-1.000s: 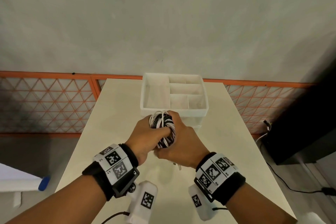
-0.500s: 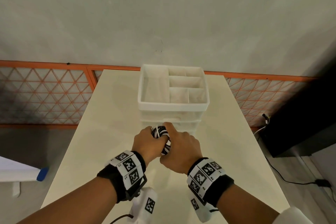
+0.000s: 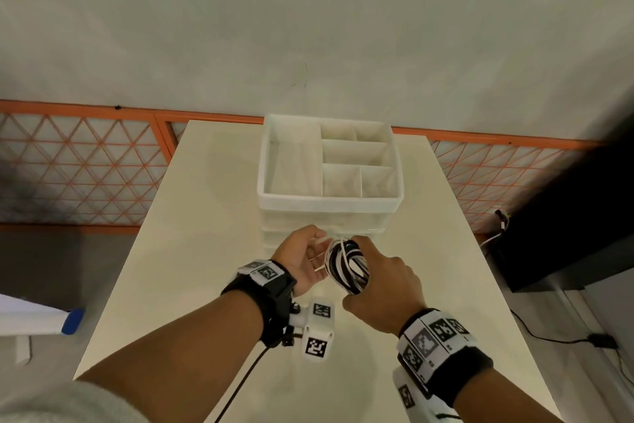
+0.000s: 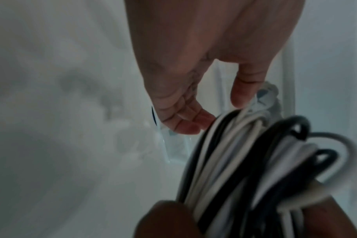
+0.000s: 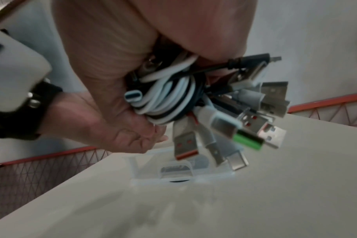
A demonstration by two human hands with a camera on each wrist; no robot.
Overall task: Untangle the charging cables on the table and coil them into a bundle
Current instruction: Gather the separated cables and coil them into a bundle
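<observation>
A coiled bundle of black and white charging cables point(image 3: 346, 264) is held above the table, just in front of the organizer. My right hand point(image 3: 379, 276) grips it, fingers wrapped round the coil. In the right wrist view the bundle point(image 5: 167, 98) sits under my palm, with several USB plugs point(image 5: 261, 116) sticking out to the right. My left hand point(image 3: 314, 256) is beside the coil on its left, palm facing it, fingers relaxed and holding nothing. In the left wrist view the left hand's fingertips point(image 4: 190, 127) hover close to the bundle point(image 4: 240, 161).
A white organizer point(image 3: 329, 206) with several compartments stands on clear plastic drawers point(image 3: 324, 232) at the table's far middle. The cream table point(image 3: 206, 216) extends on both sides. An orange lattice fence point(image 3: 85, 165) runs behind, and a dark unit point(image 3: 566, 234) stands at the right.
My left hand has let go of the bundle and opened beside it. My right hand still grips the coil, now slightly further right.
</observation>
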